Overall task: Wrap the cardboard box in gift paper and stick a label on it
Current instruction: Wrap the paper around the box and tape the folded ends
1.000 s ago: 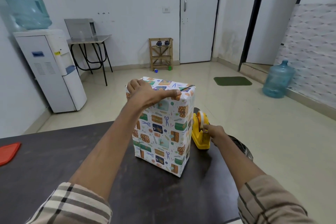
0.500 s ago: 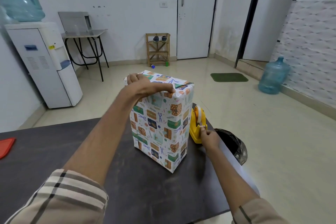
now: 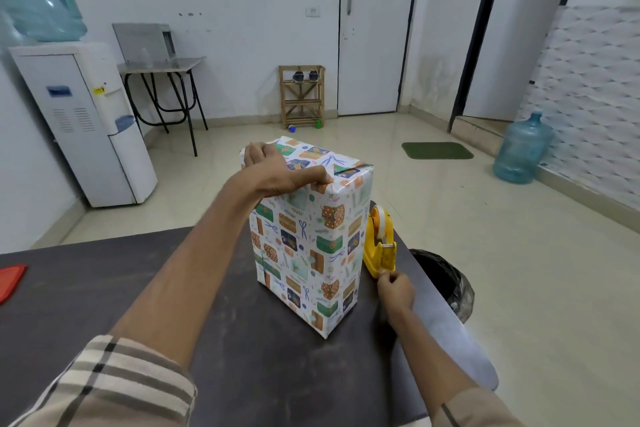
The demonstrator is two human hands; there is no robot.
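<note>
The left hand (image 3: 277, 173) lies across the top of the box (image 3: 311, 253), fingers curled over its far left edge and thumb stretched along the near edge, gripping it. That forearm reaches forward, bare below a rolled striped sleeve. The right hand (image 3: 396, 289) is closed, thumb and fingertips pinching the end of the tape (image 3: 387, 262) at the front of the dispenser (image 3: 379, 246), wrist low over the table (image 3: 104, 288). One box, fully covered in patterned gift paper, stands upright on the dark table, with one yellow dispenser just beside it on the right. One red lid (image 3: 10, 281) lies at the table's left edge, and one bin (image 3: 446, 284) stands beyond its right edge.
</note>
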